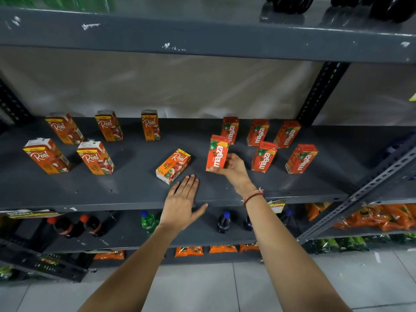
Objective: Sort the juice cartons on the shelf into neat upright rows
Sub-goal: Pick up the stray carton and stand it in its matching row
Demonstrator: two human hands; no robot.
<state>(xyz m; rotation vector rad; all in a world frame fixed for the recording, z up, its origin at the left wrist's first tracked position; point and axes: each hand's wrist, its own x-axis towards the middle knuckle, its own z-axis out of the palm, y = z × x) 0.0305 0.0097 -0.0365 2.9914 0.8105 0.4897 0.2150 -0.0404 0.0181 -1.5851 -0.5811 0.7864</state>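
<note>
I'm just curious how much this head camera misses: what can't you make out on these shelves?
- Head view: the base of the held Maaza carton is covered by the right hand.
- The dark bottles on the top shelf are cut off by the frame's upper edge.
- Small print on the lying Real carton is too small to read.
- The green items at upper left are blurred.

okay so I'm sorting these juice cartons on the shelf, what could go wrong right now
1. The right hand holds a Maaza carton close beside the upright Maaza cartons; setting it down carelessly could topple one.
2. The Real carton lying on its side sits just beyond the left hand, which might push it rather than stand it up.
</note>
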